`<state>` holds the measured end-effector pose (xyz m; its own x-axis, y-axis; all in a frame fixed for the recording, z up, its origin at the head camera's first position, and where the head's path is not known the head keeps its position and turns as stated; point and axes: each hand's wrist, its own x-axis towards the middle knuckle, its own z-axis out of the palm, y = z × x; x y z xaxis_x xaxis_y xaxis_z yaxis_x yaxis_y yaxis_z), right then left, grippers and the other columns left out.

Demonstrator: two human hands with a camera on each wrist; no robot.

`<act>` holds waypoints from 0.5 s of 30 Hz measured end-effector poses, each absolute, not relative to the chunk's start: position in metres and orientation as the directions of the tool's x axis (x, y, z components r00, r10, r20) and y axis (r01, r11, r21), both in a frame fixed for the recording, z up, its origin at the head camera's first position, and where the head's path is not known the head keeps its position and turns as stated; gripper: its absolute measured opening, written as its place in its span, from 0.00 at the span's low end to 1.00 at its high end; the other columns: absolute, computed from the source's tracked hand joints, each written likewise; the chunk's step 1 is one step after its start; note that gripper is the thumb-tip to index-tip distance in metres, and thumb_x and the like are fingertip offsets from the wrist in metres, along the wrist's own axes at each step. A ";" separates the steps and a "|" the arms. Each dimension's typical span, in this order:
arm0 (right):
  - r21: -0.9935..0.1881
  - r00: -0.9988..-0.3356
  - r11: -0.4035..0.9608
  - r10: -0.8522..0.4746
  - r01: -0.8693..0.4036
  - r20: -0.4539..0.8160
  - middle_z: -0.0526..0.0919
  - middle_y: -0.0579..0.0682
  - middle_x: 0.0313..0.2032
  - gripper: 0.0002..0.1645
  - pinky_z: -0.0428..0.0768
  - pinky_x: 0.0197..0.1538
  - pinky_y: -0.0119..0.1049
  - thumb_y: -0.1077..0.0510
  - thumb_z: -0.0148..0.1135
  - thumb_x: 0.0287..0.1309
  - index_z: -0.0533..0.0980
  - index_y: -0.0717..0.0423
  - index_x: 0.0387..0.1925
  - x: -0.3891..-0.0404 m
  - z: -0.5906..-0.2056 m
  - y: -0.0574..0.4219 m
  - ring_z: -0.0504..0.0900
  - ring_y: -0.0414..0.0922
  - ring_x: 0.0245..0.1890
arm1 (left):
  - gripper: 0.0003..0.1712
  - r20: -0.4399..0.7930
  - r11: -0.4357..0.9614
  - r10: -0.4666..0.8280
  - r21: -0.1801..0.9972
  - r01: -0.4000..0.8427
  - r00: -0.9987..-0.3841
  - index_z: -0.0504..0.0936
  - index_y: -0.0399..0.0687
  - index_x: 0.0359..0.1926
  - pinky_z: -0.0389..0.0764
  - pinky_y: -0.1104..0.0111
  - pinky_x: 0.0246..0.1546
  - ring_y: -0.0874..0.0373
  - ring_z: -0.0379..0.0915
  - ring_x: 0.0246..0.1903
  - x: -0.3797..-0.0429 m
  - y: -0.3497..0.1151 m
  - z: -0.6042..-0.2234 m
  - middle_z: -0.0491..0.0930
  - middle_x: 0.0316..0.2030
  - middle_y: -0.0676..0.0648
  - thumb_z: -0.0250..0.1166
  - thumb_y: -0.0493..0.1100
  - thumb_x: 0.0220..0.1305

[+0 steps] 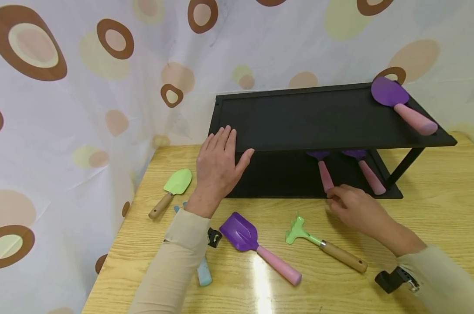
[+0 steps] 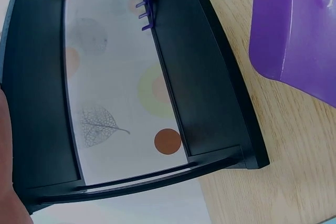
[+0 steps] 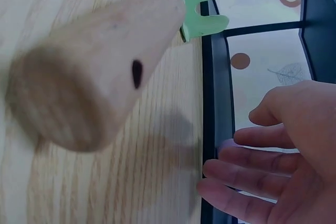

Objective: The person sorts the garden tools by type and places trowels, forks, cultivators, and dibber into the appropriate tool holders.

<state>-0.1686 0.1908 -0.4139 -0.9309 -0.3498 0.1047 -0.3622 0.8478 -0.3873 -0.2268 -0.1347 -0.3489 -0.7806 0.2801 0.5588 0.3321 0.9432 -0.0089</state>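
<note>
A patterned cloth (image 1: 284, 48) hangs behind the counter (image 1: 429, 183) and down past its left edge. The black rack (image 1: 295, 117) stands at the counter's back. The left hand (image 1: 217, 170) lies flat over the front left corner of the top shelf, fingers straight and together, thumb spread away. The right hand (image 1: 356, 207) is at the lower shelf's front edge, fingers relaxed and thumb apart; its fingertips touch the handle end of a purple tool (image 1: 325, 175). On the counter before the rack's left half lies a purple scoop (image 1: 252, 243); before its right half, a green rake (image 1: 324, 245). A purple trowel (image 1: 393, 97) rests along the top shelf's right edge. Nearest the counter's left edge is a green trowel (image 1: 167, 199). Another pink handle (image 1: 372, 178) lies by the lower shelf's front right corner. A blue tool (image 1: 203, 272) is mostly hidden under the left sleeve (image 1: 182, 257).
</note>
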 end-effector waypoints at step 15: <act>-0.408 -0.927 0.850 -0.375 -0.333 -0.026 0.85 0.42 0.35 0.09 0.79 0.32 0.30 0.56 0.60 0.65 0.82 0.55 0.42 -0.130 -0.406 0.205 0.77 0.34 0.31 | 0.41 0.534 0.947 0.275 -0.009 0.321 -0.799 0.68 0.43 0.71 0.60 0.58 0.75 0.50 0.63 0.71 -0.227 -0.134 -0.348 0.70 0.70 0.43 0.45 0.68 0.72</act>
